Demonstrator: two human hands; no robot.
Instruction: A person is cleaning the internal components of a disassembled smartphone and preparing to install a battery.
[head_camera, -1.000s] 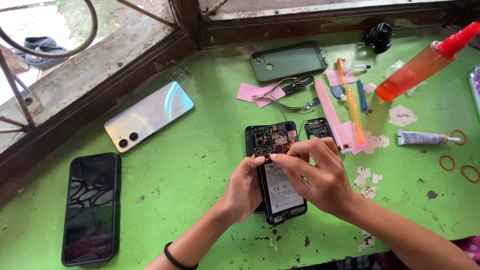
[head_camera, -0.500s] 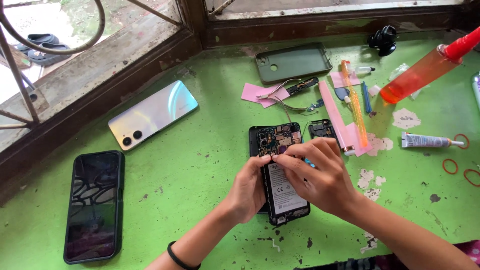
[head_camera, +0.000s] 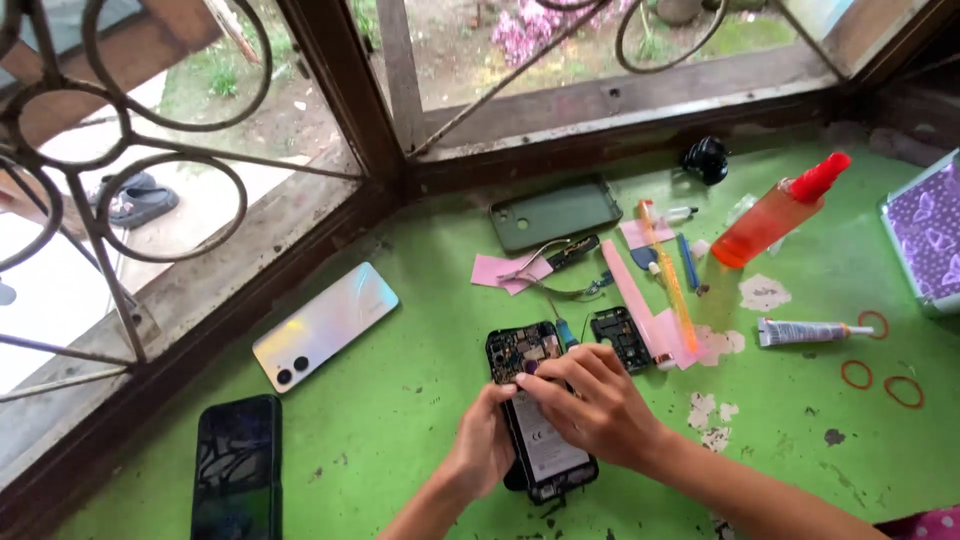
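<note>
Both hands have barely shifted since the earlier frames: left hand (head_camera: 487, 440) steadies the opened black phone with its bare circuit board (head_camera: 538, 410) flat on the green worktop (head_camera: 400, 420), right hand (head_camera: 590, 405) pinches something small over it, grip unclear. Too hard a pull could tear a delicate part. Its battery carries a white rectangular label. Far right stand an orange bottle with red cap (head_camera: 772, 218) and a white glue tube (head_camera: 800, 331).

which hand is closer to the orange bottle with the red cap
Right. The right hand lies on the opened phone, below-left of the orange bottle; the left hand grips the phone's far side, farther away.
</note>
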